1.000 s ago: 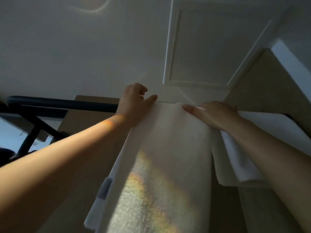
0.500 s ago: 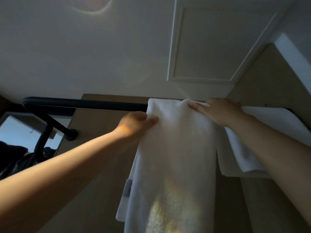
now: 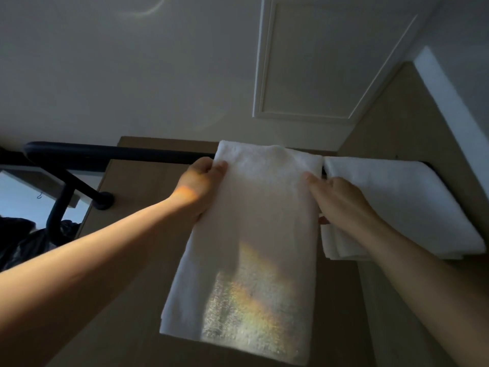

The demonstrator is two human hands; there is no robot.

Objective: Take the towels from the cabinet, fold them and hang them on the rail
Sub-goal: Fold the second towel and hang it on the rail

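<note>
head view: folded towel [image 3: 254, 221] being held at both edges on the rail [image 3: 119, 152], 2nd towel [image 3: 397, 197] hanging just beside it on the right.
the towel is being draped over the dark rail, long front half hanging twd the camera; prob. being gripped at both sides so it's squared up & kept off the 2nd one. its left edge is being gripped by the left hand [image 3: 201, 186] just below the rail, thumb in front, fingers curled behind. its right edge is being pinched by the right hand [image 3: 336, 197], thumb in front, other fingers mostly hidden btw the towels.
</note>
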